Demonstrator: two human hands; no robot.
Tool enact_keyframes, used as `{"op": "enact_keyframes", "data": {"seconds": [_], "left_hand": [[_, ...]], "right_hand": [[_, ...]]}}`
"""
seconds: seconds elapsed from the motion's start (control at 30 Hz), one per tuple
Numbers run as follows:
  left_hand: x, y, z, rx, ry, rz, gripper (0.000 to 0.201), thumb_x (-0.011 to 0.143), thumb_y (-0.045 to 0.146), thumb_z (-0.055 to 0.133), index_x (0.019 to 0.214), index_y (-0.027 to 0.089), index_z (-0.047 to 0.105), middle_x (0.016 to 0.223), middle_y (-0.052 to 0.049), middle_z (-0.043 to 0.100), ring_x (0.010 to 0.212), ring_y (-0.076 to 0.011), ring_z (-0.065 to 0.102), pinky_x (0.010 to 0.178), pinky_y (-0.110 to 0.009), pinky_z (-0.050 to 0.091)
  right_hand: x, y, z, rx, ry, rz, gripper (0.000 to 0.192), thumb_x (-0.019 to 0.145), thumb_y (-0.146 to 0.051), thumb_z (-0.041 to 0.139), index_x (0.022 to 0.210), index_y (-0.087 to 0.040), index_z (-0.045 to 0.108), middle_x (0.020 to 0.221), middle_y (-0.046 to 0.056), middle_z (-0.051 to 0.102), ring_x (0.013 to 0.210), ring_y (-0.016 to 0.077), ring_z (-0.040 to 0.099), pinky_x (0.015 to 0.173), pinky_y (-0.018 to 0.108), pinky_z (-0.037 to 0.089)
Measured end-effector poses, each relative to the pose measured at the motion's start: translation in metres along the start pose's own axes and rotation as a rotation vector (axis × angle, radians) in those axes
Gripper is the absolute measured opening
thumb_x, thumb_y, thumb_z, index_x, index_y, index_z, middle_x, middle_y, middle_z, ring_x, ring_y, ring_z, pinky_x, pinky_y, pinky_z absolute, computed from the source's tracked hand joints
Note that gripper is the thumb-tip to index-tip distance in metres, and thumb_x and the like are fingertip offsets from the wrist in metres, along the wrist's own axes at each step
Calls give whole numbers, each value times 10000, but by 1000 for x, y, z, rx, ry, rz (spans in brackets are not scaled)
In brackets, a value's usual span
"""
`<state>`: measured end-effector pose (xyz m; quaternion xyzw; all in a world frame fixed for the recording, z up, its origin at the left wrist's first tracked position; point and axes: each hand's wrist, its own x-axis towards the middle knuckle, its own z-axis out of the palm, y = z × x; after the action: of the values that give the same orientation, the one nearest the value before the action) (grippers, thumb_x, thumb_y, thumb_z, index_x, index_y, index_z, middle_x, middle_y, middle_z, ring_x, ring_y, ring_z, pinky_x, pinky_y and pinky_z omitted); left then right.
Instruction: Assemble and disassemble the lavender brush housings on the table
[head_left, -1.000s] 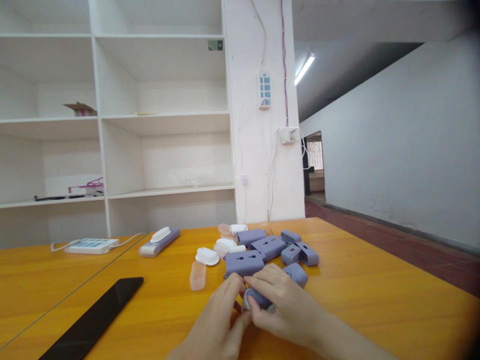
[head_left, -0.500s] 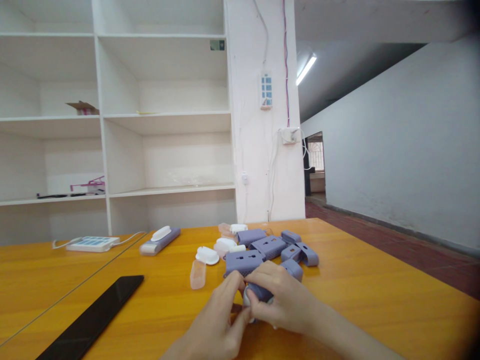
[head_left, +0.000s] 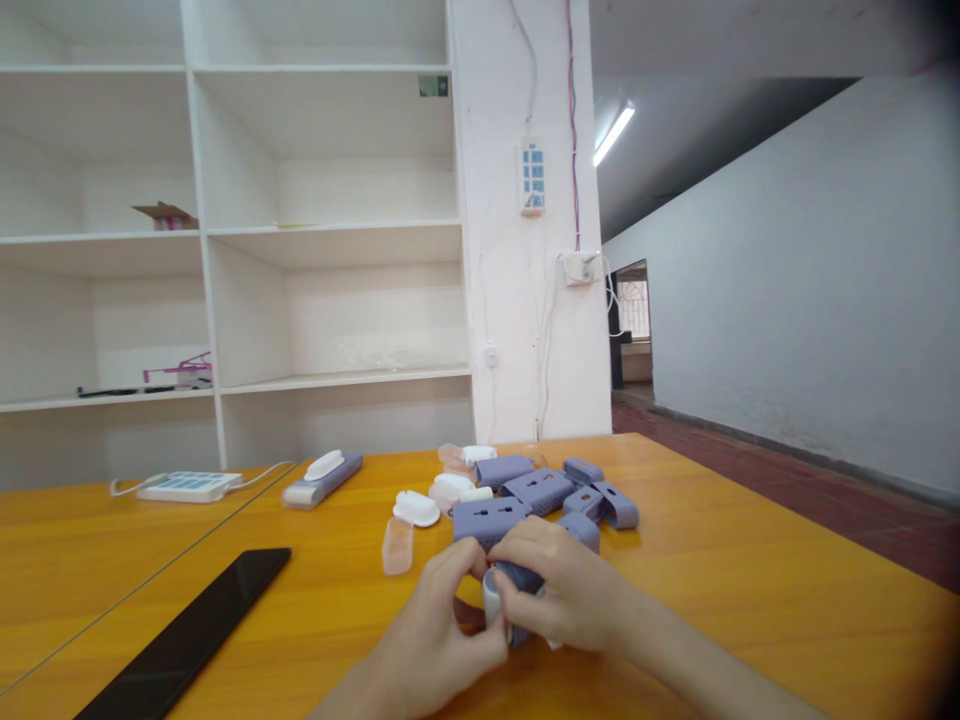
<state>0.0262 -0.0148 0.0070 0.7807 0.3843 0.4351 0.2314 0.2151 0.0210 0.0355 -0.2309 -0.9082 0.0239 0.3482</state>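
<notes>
Between my two hands is a small purple plastic casing with a white end piece, mostly hidden by the fingers. My left hand pinches it from the left, thumb and forefinger at the white end. Over its top and right side curls my right hand, the thumb pressed near the white part. Just beyond the fingers lie purple plastic shells with cut-out slots, and smaller purple caps. White oval pieces and a translucent pinkish cover rest left of them.
A long black flat panel lies at the left on the wooden table. Farther back are a purple-and-white assembled case and a white power strip with a cable. White shelves stand behind the table.
Both hands stay on the purple casing. My left thumb and fingers have shifted slightly, and more of the white end shows now. The view has moved a little.
</notes>
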Motion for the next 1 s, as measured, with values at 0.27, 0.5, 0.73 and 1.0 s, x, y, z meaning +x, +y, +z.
{"op": "enact_keyframes", "data": {"seconds": [0.27, 0.5, 0.73, 1.0], "left_hand": [[-5, 0, -15, -30, -34, -80, 104, 881, 153, 569, 921, 220, 499, 927, -15, 602, 910, -190, 644, 705, -244, 559], [2, -8, -41, 482, 132, -67, 77, 982, 297, 509, 943, 233, 525, 843, 6, 593, 766, -177, 592, 664, -267, 448], [6, -20, -47, 813, 97, -52, 110, 926, 280, 591, 899, 213, 674, 1047, -110, 689, 1022, -314, 609, 869, -411, 412], [10, -24, -60, 930, 174, -142, 234, 965, 310, 554, 1092, 182, 703, 911, -112, 739, 917, -323, 665, 811, -423, 413]], "right_hand": [[-2, 9, -5, -60, -39, -26, 345, 1072, -313, 408, 813, -206, 610, 827, 6, 689, 816, 161, 600, 769, 293, 391], [0, 8, 4, -199, -8, 59, 428, 1101, -331, 333, 772, -202, 573, 797, 23, 672, 767, 187, 573, 761, 341, 319], [-6, -3, -9, -238, 1, 249, 510, 1104, -396, 347, 706, -216, 609, 693, 3, 700, 654, 180, 620, 609, 339, 242], [-7, -7, -17, -216, -61, 318, 548, 1095, -446, 327, 655, -213, 556, 654, -2, 673, 624, 167, 600, 587, 336, 199]]}}
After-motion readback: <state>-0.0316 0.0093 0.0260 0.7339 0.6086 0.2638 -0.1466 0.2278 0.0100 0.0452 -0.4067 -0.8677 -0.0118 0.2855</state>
